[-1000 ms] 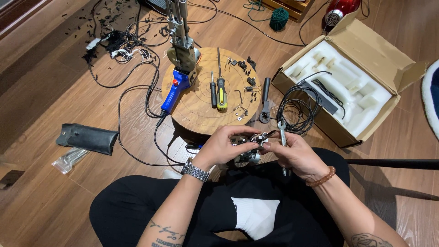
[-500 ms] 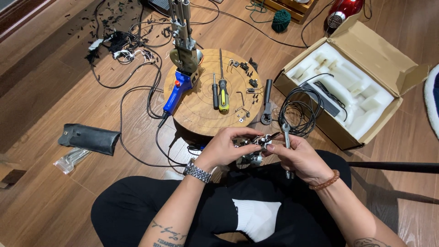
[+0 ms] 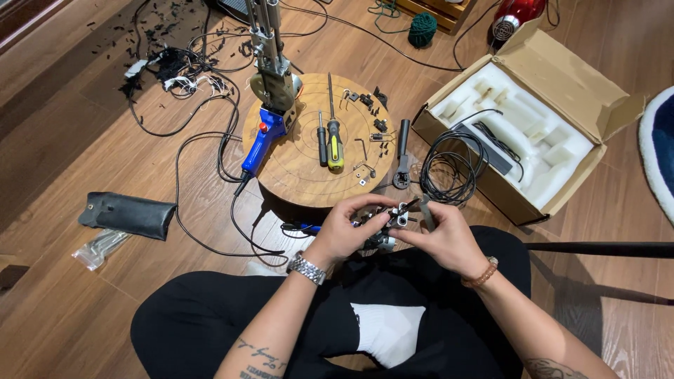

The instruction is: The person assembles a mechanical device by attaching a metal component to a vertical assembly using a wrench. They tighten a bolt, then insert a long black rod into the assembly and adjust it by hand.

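Left hand and right hand: both grasping one small metal-and-black assembly over lap. Round wooden surface at 12 o'clock, bearing yellow-handled screwdriver.

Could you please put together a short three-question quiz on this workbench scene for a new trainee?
1. True or false: both the left hand and the right hand hold the small metal part above the lap.
2. Which tool lies on the round wooden board? A) hammer B) yellow-handled screwdriver C) saw
3. Fill in: the coil of black cable lies on the floor beside the open ____ box.

Key: 1 true; 2 B; 3 cardboard.
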